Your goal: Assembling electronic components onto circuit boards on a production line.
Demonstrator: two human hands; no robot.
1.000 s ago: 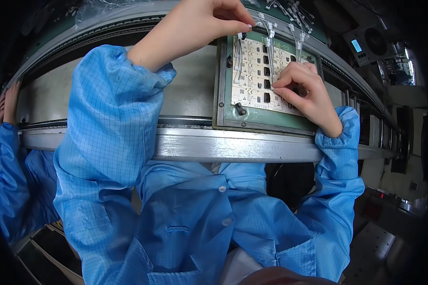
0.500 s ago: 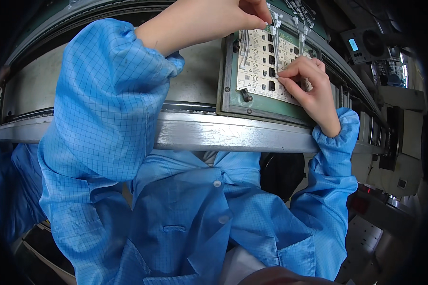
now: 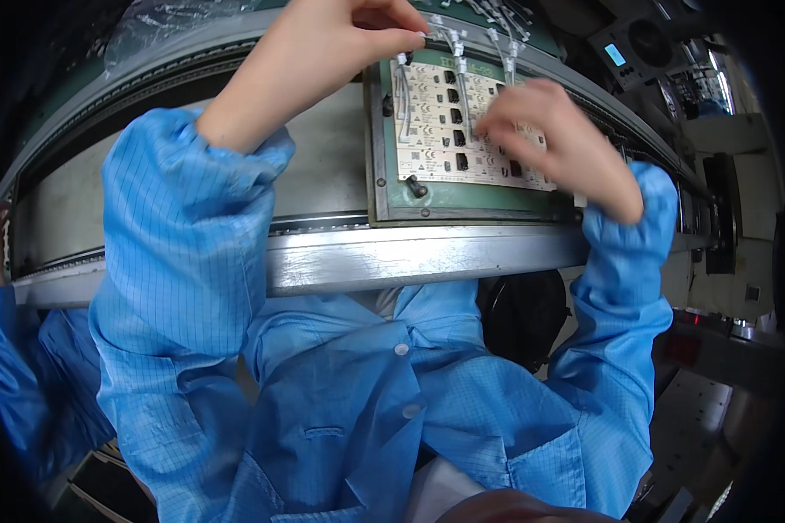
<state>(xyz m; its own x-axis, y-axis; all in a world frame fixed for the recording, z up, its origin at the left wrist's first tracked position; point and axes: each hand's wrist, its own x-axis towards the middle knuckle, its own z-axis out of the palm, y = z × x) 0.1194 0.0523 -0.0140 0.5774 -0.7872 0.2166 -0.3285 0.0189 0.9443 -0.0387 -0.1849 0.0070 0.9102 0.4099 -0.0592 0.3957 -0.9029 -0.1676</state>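
Observation:
A cream circuit board panel [image 3: 427, 164] with rows of black parts lies in a green fixture [image 3: 462, 202] on a metal conveyor. Thin white-grey wire leads [image 3: 463, 91] with white connectors lie across the panel. Above its far left corner, my left hand [image 3: 336, 39] has thumb and fingers pinched on a small white connector [image 3: 423, 35]. My right hand [image 3: 554, 131] hovers over the right half of the panel, thumb and forefinger near the lower end of a wire lead. Motion blurs its fingers, so its hold is unclear.
A silver rail [image 3: 410, 254] runs along the near side. More white wire leads [image 3: 501, 17] lie beyond the fixture, and clear plastic film [image 3: 174, 30] lies at the far left. At the left edge shows another person's blue sleeve [image 3: 4, 340]. A device with a lit screen [image 3: 615, 54] stands far right.
The view has shifted, so the fixture appears further left. My right hand has lifted and turned from the wire end on the panel. My left hand keeps its pinch near the far left corner.

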